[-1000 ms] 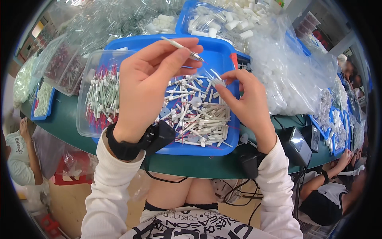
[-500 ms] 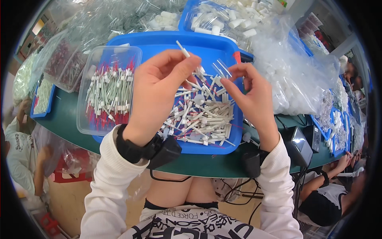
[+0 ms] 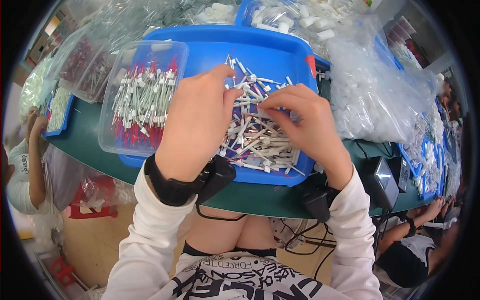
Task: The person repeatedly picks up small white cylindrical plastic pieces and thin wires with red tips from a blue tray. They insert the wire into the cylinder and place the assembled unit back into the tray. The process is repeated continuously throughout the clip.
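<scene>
My left hand (image 3: 196, 117) hovers over the left part of a blue tray (image 3: 200, 50). Its index finger and thumb are apart, with nothing visible between them; the other fingers are hidden behind. Beneath both hands lies a loose pile of thin white sticks (image 3: 265, 145) with small white collars and some pinkish-red bristles. My right hand (image 3: 312, 117) reaches into this pile, its thumb and index finger pinched together near a white piece; what they grip cannot be made out. Left of my left hand, a clear plastic box (image 3: 107, 125) holds many similar sticks with red bristle ends.
A big clear bag of white parts (image 3: 370, 95) stands right of the tray. White cylinders (image 3: 310, 21) and clear plastic packing lie behind it. A black device (image 3: 377, 182) with cables sits on the green table (image 3: 85, 135). Other people work at both sides.
My right hand has lowered leftward into the pile, and the clear tube it held is out of sight. My left thumb and index finger have parted; the white stick between them no longer shows there.
</scene>
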`<state>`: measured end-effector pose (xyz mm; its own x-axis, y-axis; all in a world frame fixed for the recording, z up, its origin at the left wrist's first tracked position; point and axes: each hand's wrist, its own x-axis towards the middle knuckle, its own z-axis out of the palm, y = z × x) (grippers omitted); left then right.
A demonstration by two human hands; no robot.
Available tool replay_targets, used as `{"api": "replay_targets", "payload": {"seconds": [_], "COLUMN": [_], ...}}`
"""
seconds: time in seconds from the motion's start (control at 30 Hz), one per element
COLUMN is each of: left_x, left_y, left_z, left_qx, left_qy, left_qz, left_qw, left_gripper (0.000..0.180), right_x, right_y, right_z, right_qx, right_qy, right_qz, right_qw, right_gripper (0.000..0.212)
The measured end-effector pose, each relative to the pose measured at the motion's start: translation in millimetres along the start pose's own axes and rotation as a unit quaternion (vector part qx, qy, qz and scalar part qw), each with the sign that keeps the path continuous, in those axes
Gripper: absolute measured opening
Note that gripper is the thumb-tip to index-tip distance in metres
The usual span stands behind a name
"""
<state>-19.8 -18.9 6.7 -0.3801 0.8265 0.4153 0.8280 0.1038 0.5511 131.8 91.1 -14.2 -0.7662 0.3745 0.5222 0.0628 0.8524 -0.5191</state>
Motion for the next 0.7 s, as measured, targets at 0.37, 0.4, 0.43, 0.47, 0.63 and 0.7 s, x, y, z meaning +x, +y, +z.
{"api": "replay_targets", "payload": {"seconds": [0.37, 0.4, 0.43, 0.47, 0.63, 0.7], "left_x": [-29.1, -30.9, -33.3, -33.8, -25.1, -23.3], "left_y": [-4.3, -7.4, -12.7, -16.0, -20.6, -17.8], "left_z": [-35.9, -33.1, -27.8, -24.2, -16.8, -16.4], "left_qx": [0.187, 0.205, 0.223, 0.239, 0.278, 0.255], "left_qy": [-0.169, -0.137, -0.105, -0.072, -0.091, -0.079], "left_qz": [0.136, 0.135, 0.134, 0.134, 0.155, 0.142], "left_qw": [0.958, 0.960, 0.960, 0.959, 0.944, 0.953], "left_gripper": [0.033, 0.033, 0.033, 0.034, 0.026, 0.022], "right_x": [0.9, 0.6, 0.1, 0.1, -0.7, -1.4], "right_y": [-1.6, -2.3, -3.4, -4.4, -3.3, -3.0], "right_z": [-6.9, -7.4, -7.9, -8.7, -7.0, -7.2], "right_qx": [0.002, -0.002, -0.007, -0.013, -0.009, -0.005], "right_qy": [0.145, 0.140, 0.134, 0.129, 0.120, 0.111], "right_qz": [0.071, 0.080, 0.089, 0.098, 0.083, 0.092], "right_qw": [0.987, 0.987, 0.987, 0.987, 0.989, 0.990], "right_gripper": [0.012, 0.012, 0.012, 0.012, 0.011, 0.012]}}
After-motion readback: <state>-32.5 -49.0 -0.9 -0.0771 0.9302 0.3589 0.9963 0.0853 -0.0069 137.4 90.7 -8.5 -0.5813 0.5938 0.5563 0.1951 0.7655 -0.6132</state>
